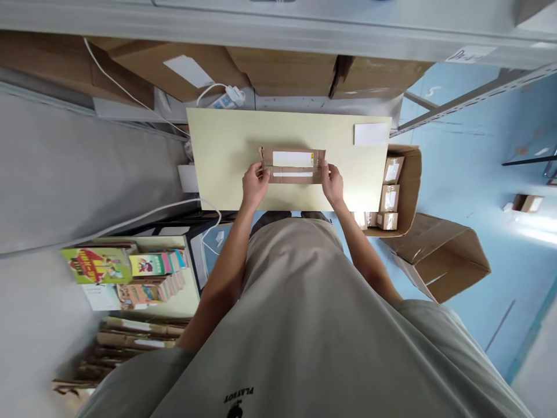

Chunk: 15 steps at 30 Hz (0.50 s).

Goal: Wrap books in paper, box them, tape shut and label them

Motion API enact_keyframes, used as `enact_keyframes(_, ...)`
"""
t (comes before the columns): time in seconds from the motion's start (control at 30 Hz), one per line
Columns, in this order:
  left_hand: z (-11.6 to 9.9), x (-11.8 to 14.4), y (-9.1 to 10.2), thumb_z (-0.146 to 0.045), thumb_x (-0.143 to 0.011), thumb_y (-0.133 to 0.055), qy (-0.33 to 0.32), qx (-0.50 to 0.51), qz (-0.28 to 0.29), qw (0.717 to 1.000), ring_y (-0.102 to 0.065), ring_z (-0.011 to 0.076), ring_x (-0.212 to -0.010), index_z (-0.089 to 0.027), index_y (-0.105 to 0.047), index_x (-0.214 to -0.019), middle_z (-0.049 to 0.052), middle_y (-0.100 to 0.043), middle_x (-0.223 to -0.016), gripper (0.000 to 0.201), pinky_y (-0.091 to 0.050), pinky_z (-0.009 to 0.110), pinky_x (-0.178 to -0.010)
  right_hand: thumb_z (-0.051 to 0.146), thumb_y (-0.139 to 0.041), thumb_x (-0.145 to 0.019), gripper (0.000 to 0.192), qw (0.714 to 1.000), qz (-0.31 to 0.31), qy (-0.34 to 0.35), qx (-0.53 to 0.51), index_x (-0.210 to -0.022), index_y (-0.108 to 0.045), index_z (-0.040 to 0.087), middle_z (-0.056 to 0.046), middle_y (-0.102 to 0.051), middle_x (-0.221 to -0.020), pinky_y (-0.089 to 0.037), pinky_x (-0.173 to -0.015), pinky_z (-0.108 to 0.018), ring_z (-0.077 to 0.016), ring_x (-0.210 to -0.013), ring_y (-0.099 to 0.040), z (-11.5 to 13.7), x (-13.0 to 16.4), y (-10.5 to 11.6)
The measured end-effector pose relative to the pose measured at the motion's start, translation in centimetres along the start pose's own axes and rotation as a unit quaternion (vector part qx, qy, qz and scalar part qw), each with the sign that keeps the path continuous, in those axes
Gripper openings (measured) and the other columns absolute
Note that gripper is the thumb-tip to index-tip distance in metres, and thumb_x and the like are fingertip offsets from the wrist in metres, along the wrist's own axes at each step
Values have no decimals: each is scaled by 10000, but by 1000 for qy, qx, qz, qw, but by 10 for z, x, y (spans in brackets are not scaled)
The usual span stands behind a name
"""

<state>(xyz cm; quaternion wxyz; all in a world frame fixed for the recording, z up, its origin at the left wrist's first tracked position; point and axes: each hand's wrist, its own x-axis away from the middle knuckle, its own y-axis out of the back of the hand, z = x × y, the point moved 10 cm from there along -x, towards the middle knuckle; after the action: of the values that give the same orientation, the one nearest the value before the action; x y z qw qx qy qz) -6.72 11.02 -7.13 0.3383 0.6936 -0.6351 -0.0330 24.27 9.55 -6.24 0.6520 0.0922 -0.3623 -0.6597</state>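
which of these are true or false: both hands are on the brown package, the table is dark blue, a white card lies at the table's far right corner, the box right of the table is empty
1. Both hands, left hand and right hand, touch the flat brown cardboard package: true.
2. The table is dark blue: false, the rectangular table top is pale yellow.
3. A white rectangular card lies at the table's far right corner: true.
4. The open cardboard box right of the table is empty: false, it holds small wrapped parcels.
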Motion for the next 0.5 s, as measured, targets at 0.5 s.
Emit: enact_keyframes(0.5, -4, -17, -6, -655, -1015, -696, -37, -62, 65, 995, -726, 282, -871, -277, -528, -746, 36, -633, -689, 493, -630, 397, -894, 802, -332, -1135, 778, 992, 106, -9, -70, -1720, -540, 334, -134, -729, -1589, -574, -1244, -607, -388, -1413, -704, 4, 9, -8)
